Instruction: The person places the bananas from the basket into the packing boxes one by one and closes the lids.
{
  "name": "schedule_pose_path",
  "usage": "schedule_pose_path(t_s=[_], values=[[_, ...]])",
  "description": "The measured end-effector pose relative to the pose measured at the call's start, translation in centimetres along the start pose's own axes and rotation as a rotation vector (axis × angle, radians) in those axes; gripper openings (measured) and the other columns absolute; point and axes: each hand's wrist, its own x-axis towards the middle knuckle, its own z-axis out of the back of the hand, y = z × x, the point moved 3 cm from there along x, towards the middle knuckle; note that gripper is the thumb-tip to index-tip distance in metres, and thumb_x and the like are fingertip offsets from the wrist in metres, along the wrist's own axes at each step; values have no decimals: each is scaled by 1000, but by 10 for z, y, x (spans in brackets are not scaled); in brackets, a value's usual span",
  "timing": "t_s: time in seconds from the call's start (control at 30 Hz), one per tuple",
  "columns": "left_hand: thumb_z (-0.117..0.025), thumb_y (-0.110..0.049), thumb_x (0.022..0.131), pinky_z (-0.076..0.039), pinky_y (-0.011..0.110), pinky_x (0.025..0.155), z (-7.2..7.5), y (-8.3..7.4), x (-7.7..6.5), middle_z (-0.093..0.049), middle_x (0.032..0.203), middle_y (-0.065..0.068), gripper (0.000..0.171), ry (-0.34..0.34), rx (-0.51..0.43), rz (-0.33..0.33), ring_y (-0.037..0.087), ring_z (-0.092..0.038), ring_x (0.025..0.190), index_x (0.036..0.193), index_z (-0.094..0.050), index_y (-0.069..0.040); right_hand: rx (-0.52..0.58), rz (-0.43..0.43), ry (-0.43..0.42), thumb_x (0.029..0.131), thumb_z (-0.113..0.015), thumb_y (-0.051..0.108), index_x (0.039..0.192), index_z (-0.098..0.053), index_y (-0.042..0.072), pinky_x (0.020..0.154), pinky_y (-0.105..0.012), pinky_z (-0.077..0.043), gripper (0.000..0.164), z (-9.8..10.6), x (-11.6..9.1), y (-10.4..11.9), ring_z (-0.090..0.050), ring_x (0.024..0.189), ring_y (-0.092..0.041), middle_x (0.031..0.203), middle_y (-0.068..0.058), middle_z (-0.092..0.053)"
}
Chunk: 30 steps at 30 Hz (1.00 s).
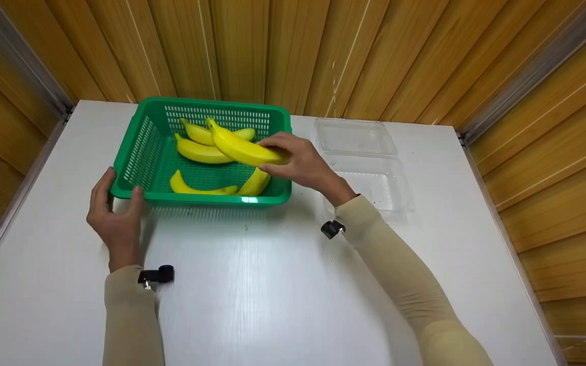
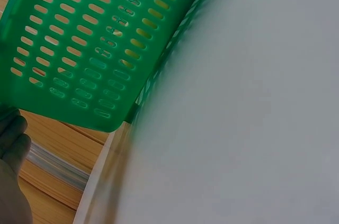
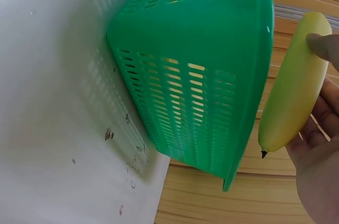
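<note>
My right hand (image 1: pixel 300 160) grips a yellow banana (image 1: pixel 239 147) by one end, above the right part of the green basket (image 1: pixel 204 198). In the right wrist view the thumb presses one side of that banana (image 3: pixel 296 83), its dark tip pointing down, beside the basket's rim. Several more bananas lie in the basket, among them a curved banana (image 1: pixel 199 190) by the front wall and another banana (image 1: pixel 201 152) in the middle. At the basket's front left corner, my left hand (image 1: pixel 117 218) touches the rim, fingers fairly straight along the left side and thumb at the front.
A clear plastic clamshell box (image 1: pixel 405 190) with its lid (image 1: pixel 356 137) folded back lies right of the basket, partly behind my right wrist. Wood-look panels (image 1: pixel 293 56) rise behind and beside the white table (image 1: pixel 252 295).
</note>
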Motion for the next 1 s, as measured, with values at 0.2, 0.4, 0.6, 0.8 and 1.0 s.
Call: schedule_pose_path(t_s=[0.2,0.4,0.6,0.8,1.0], values=[[-76,8,88,-45,36,115,1,6,1,-63,143,19,54,-10,0,8,23,-58,136,141,-64,8,-31,-4,-16,96,-82,23,136,-71,7,103,-33,-54,44,13,-9,0,-60,112,-17,129,-3,-68],[-76,6,89,-46,36,115,1,7,1,-63,143,19,55,-6,14,4,23,-59,136,142,-63,7,-66,-22,-36,95,-82,20,135,-72,9,101,-34,-55,43,33,-21,-5,-60,110,-18,125,-1,-69],[-76,4,89,-46,36,115,0,4,0,-63,144,19,55,-3,-5,8,24,-59,136,143,-62,7,-109,-31,-65,95,-83,18,134,-73,12,102,-34,-55,41,54,-34,-11,-60,110,-17,123,2,-69],[-75,6,89,-46,35,115,1,6,-2,-62,145,19,57,-4,-8,9,24,-58,137,144,-61,7,-140,-56,-99,94,-84,16,133,-74,14,101,-36,-54,40,73,-50,-19,-60,110,-17,123,2,-70],[-75,5,90,-45,36,115,1,-2,-2,-62,144,22,55,9,5,-14,25,-58,137,143,-62,8,-166,-94,-129,92,-85,14,132,-75,13,100,-33,-54,41,85,-67,-26,-61,110,-18,124,2,-70]])
